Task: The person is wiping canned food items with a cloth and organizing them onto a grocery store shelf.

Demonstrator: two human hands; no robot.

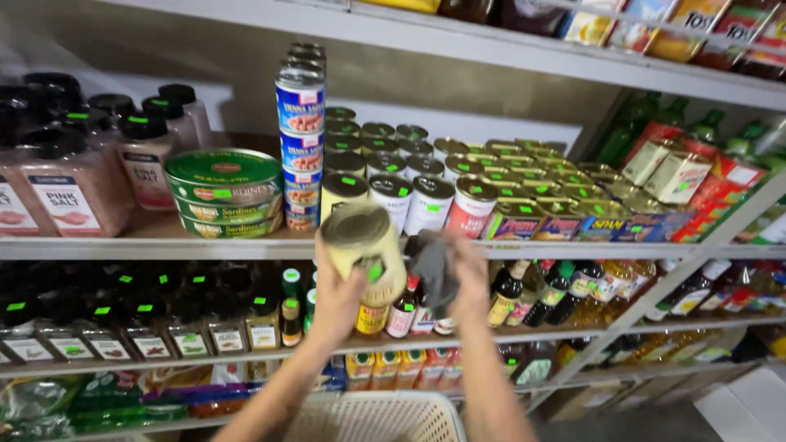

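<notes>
left hand (pixel 337 295) fingers grip a yellow can (pixel 364 250); right hand (pixel 467 274) fingers clutch a grey cloth (pixel 432 266). tilted, the can could slip into the basket (pixel 377 417).

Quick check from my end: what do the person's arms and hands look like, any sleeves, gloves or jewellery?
Both forearms are bare to the frame's lower edge: no sleeves in view. The left hand and right hand wear no gloves. No watch, ring or bracelet shows, though the picture is blurred.
</notes>
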